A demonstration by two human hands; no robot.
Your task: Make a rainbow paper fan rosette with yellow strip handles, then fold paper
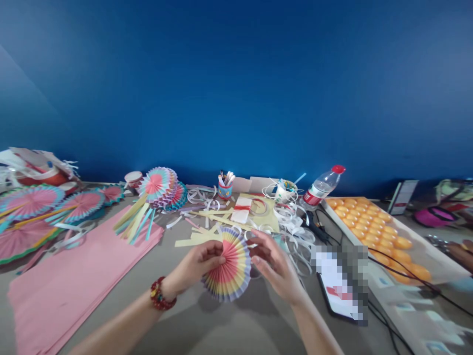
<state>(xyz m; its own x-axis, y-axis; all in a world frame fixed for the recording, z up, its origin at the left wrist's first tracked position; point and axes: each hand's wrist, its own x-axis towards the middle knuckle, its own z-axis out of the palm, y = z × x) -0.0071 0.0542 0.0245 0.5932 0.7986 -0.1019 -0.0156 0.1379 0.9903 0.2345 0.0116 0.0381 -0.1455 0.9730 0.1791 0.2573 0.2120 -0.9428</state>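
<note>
A round pleated paper rosette, pink in the middle, then yellow, with a pale purple rim, is upright in front of me. My left hand pinches it near the centre between thumb and fingers; a red beaded bracelet circles that wrist. At the right rim is my right hand, its fingers apart and curved towards the paper; whether the fingertips touch it I cannot tell. Behind the rosette lie pale yellow paper strips. Past them are a red-and-white packet and a yellow sheet.
Pink paper sheets and finished rosettes lie left. At the back stand a pen cup and a tilted bottle. To the right are curled white strips, a phone, cables and a box of orange balls.
</note>
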